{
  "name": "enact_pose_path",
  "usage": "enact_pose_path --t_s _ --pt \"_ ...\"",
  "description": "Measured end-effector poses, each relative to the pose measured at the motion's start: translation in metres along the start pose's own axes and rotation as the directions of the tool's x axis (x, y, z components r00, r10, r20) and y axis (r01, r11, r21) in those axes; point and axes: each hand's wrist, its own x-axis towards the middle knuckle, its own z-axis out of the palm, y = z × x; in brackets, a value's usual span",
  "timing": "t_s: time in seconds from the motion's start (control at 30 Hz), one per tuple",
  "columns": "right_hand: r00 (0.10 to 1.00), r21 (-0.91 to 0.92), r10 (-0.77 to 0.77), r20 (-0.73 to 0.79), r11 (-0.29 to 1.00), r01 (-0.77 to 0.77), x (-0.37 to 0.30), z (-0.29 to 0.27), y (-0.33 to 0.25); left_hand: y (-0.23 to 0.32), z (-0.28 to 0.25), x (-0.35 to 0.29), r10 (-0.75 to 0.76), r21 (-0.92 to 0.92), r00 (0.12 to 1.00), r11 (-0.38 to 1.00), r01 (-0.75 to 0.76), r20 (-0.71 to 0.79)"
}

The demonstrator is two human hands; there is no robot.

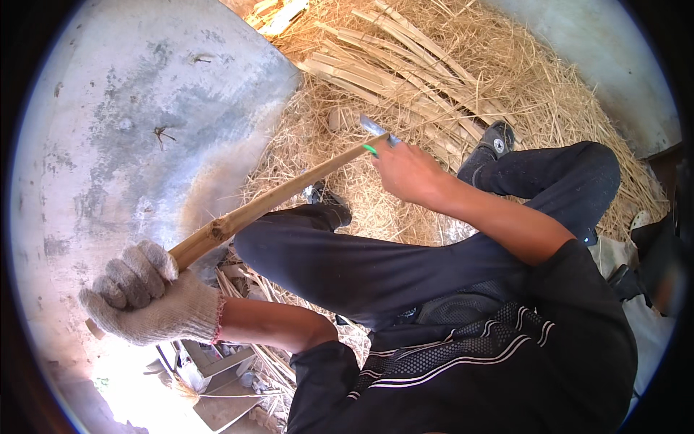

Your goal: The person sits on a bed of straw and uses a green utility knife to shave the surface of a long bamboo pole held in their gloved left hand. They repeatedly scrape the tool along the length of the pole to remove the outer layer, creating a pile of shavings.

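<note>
A long split piece of bamboo (278, 195) slants across in front of me, from lower left up to the middle. My left hand (148, 293), in a pale knitted glove, is wrapped round its lower end, and a short stub sticks out beyond the palm. At the upper end my bare right hand (408, 172) is closed on a knife, whose metal blade (373, 126) points up and left and meets the bamboo there. A small bit of green shows by the fingers; most of the knife's handle is hidden.
Thin shavings (405, 210) cover the floor around my shoes. A bundle of split bamboo strips (405, 65) lies on them at the far side. A stained pale wall (144, 130) stands close on the left. Broken boards and debris (224, 365) lie at the lower left.
</note>
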Motion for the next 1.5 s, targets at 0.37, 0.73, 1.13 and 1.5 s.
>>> enact_pose_path --t_s 0.37,0.73,1.13,1.5 --pt "0.975 0.217 0.065 0.214 0.970 -0.112 0.009 0.034 0.019 -0.001 0.008 0.004 0.016 -0.063 0.982 0.998 -0.004 0.190" --pt "0.995 0.252 -0.051 0.087 0.967 0.027 0.021 0.019 -0.001 -0.009 0.020 0.015 -0.011 -0.093 0.968 0.995 0.036 0.250" --pt "0.977 0.232 -0.041 0.209 0.973 -0.009 0.018 0.004 -0.029 -0.016 0.010 0.025 0.025 -0.017 0.993 1.000 -0.024 0.113" --pt "0.983 0.140 -0.036 0.181 0.990 0.011 0.011 0.001 -0.035 -0.014 0.010 0.019 0.017 -0.062 0.996 0.998 -0.012 0.086"
